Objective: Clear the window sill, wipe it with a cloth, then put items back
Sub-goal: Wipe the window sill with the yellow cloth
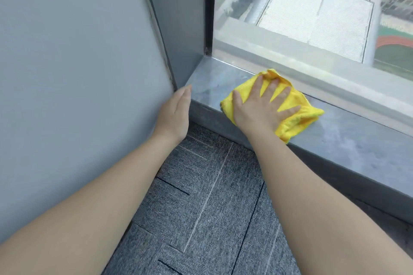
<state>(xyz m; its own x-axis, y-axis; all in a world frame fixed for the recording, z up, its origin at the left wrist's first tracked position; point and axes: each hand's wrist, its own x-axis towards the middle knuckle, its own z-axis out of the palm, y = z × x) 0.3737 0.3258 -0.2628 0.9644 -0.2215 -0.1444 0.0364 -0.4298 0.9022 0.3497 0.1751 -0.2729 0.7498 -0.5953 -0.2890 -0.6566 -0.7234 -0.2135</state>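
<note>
A yellow cloth [297,116] lies bunched on the grey marble window sill [214,82], near its left end. My right hand [261,107] presses flat on top of the cloth with its fingers spread, holding it against the sill. My left hand [176,111] is empty; it rests with straight fingers against the wall by the sill's left corner. No other items stand on the visible part of the sill.
A grey wall [78,73] and a dark window frame [209,6] close off the sill's left end. The window glass [312,18] runs along the back of the sill. Grey carpet tiles [212,207] cover the floor below.
</note>
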